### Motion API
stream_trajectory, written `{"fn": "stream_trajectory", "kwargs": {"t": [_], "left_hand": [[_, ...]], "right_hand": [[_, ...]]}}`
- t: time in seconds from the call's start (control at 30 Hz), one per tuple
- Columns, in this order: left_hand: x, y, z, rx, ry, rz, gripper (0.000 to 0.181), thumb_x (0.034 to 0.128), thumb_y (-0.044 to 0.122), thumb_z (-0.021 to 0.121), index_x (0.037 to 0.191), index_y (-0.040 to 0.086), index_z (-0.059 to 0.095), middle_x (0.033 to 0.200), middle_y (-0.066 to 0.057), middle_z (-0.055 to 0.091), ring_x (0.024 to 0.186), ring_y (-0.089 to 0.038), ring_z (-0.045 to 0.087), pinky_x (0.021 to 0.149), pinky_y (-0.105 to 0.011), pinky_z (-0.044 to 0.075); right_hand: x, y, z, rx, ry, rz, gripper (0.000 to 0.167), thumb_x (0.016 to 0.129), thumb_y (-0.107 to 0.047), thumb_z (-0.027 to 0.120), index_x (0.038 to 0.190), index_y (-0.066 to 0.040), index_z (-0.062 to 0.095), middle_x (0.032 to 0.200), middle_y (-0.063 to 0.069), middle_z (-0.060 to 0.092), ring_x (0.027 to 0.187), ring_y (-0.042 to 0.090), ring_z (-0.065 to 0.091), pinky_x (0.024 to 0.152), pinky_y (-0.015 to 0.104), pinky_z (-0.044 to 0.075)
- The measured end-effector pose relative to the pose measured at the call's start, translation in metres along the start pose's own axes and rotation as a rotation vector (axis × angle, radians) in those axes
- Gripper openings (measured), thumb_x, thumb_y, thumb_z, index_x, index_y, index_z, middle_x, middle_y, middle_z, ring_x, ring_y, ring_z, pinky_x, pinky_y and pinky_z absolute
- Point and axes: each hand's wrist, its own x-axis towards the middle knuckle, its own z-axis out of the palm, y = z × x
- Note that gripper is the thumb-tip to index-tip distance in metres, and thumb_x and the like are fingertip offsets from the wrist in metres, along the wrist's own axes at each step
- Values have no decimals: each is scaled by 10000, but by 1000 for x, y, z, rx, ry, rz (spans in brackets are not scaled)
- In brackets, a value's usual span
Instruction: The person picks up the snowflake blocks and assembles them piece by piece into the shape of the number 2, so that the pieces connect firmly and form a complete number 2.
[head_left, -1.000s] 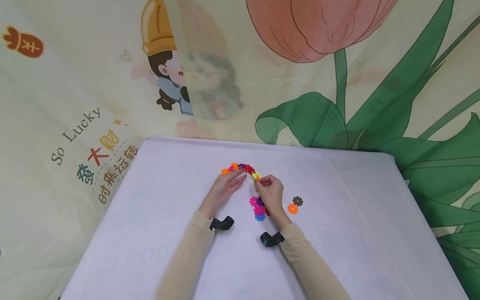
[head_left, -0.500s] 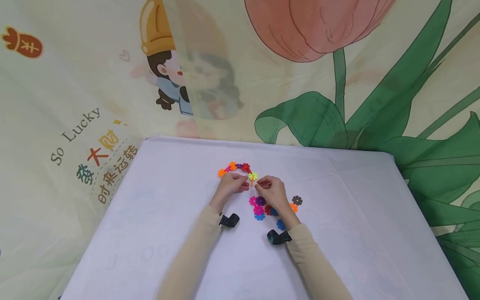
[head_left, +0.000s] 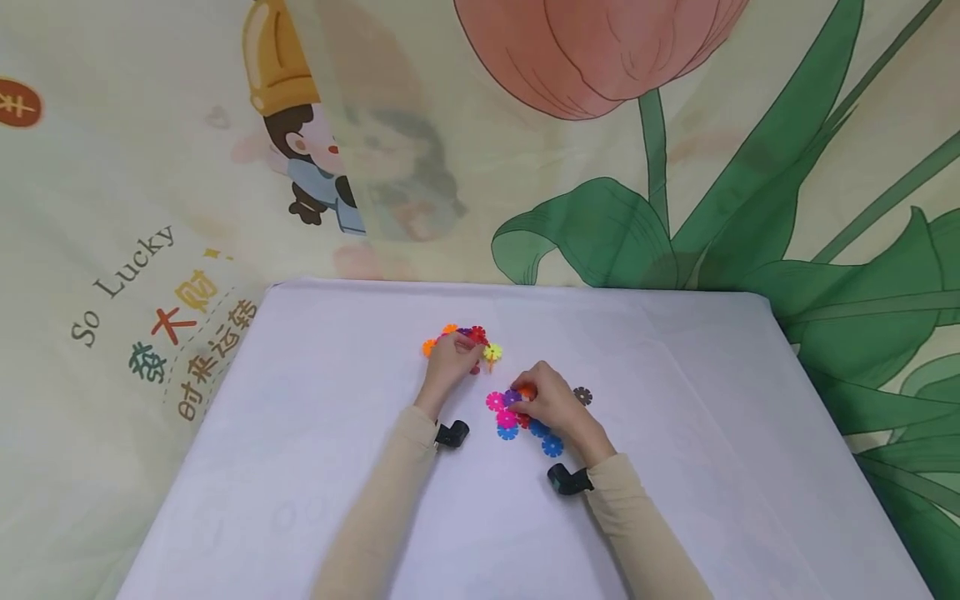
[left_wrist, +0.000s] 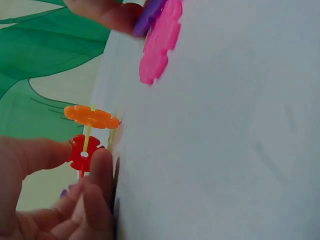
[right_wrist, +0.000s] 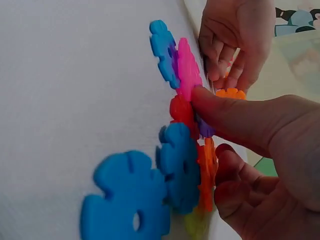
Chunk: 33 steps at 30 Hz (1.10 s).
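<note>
My left hand (head_left: 450, 362) pinches a red notched, flower-shaped plastic disc (left_wrist: 80, 154) between thumb and finger. This disc belongs to a linked chain that also has a yellow disc (head_left: 492, 352) and an orange disc (left_wrist: 91, 117) set crosswise at its end. Part of the chain lies hidden behind that hand. Over the loose discs, the thumb and fingers of my right hand (head_left: 558, 408) close about a purple disc (head_left: 512, 397), its edge showing between them. Pink discs (head_left: 507, 418) lie right beside it, and an orange disc (right_wrist: 207, 172) sits near the fingertips.
Blue discs (head_left: 552, 446) lie in front of the right hand, and a dark grey disc (head_left: 582, 396) is to its right. A white cloth covers the table (head_left: 300, 500). Behind the table hangs a printed curtain (head_left: 420, 250).
My right hand has left the chain's orange end and come down and right to the loose discs. My left hand has shifted up and left onto the chain's red disc. The head view has turned slightly.
</note>
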Motion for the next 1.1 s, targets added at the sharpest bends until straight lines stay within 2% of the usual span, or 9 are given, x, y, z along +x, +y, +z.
{"fn": "stream_trajectory", "kwargs": {"t": [0.1,0.2,0.3,0.43,0.57,0.67,0.8,0.97,1.1], "left_hand": [[2,3,-3,-18,-40,-71,326,928,331,684,971,9,688,726,-65,661,604,-144,625,574,-218,474],[6,4,0,-32,-69,-140,305,911,331,706,862,30,720,652,-44,623,546,-131,538,491,-204,396],[9,4,2,-101,-75,-181,258,895,297,725,821,50,729,618,-22,585,526,-126,463,466,-208,336],[9,5,1,-317,-140,-228,229,901,283,717,936,58,735,719,-16,631,605,-121,508,536,-199,386],[6,6,0,-576,-203,-263,287,936,261,680,1136,54,689,929,-42,668,784,-146,576,690,-214,467],[4,5,-1,-761,-248,-266,328,962,206,647,1243,38,631,1045,-62,645,896,-174,584,789,-236,482],[5,1,-1,-923,-293,-281,338,983,150,610,1293,21,579,1100,-73,607,943,-179,567,839,-237,488],[6,-3,1,-971,-322,-289,373,992,118,584,1339,-7,526,1171,-100,565,989,-182,572,872,-240,514],[6,-4,1,-950,-318,-283,352,994,117,576,1317,-13,527,1156,-95,567,986,-175,575,847,-226,521]], "right_hand": [[3,1,1,13,2,4,240,786,-189,845,975,-99,727,944,32,545,878,190,510,794,336,479],[3,3,2,48,19,21,198,807,-196,829,934,-103,709,914,23,569,840,185,512,750,313,477],[4,4,2,155,60,34,149,840,-166,796,907,-81,694,848,26,598,754,180,522,666,272,476],[5,2,2,393,146,136,119,868,-125,762,911,-46,684,793,62,636,681,185,583,625,221,507],[10,-1,7,674,217,243,148,893,-121,735,985,-23,674,864,106,696,745,193,691,689,223,554],[13,-5,11,832,240,249,185,901,-113,725,1035,-2,660,919,135,716,806,212,724,724,246,562],[16,-11,18,908,252,221,198,898,-108,727,1030,14,645,909,142,719,823,217,731,741,255,562],[17,-16,26,945,245,233,179,891,-93,733,988,16,630,841,125,710,780,205,729,727,238,559],[16,-20,29,948,248,228,168,893,-91,730,973,20,631,825,124,712,765,211,729,716,230,557]]}}
